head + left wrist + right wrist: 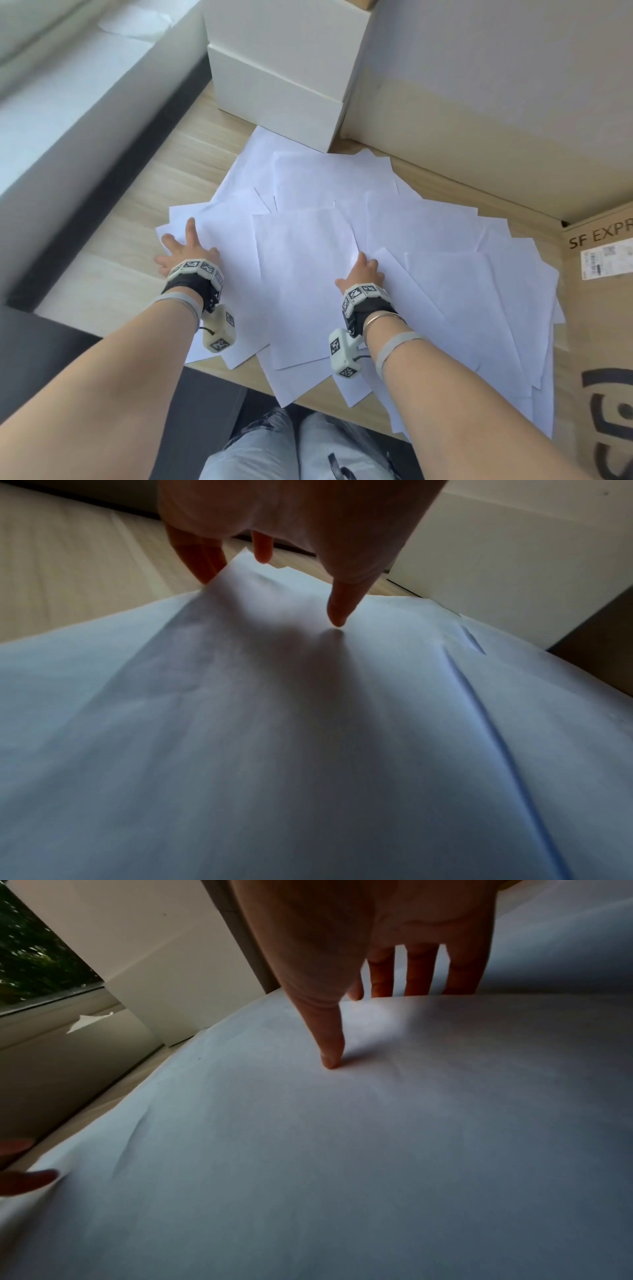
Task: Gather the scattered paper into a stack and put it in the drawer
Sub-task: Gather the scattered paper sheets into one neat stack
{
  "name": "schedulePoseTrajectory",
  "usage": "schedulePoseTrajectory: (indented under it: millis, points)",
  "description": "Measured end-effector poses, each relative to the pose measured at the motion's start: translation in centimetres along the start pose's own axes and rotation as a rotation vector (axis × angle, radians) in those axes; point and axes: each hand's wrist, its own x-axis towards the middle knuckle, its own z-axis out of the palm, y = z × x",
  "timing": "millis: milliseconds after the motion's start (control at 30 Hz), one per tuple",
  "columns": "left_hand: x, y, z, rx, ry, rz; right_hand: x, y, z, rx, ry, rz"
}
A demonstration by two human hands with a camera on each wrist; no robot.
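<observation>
Several white paper sheets (342, 240) lie fanned out and overlapping on the wooden desk (144, 192). My left hand (185, 246) rests spread at the pile's left edge. Its thumb tip touches a sheet (308, 723), and its fingers (205, 561) reach past that sheet's raised far corner. My right hand (363, 270) lies on the middle of the pile. There the thumb presses down on a sheet (342, 1150), and the straight fingers (421, 974) pass behind its lifted edge. The white drawer unit (274, 85) stands at the back of the desk, its fronts closed.
A cardboard box (603, 325) with printed letters stands against the pile on the right. A beige wall panel (496, 102) runs behind the desk. Some sheets hang over the desk's near edge above my knees (301, 445). Bare wood shows to the left of the pile.
</observation>
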Motion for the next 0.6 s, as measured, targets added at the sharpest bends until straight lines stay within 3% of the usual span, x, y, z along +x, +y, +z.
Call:
schedulePoseTrajectory:
  millis: [367, 600]
  points:
    - [-1.8, 3.1, 1.2, -0.337, -0.105, 0.21, -0.3, -4.6, 0.6, 0.181, -0.106, -0.161]
    - [-2.9, 4.5, 1.6, -0.405, -0.141, 0.268, 0.7, -3.4, -0.3, 0.446, -0.141, -0.159]
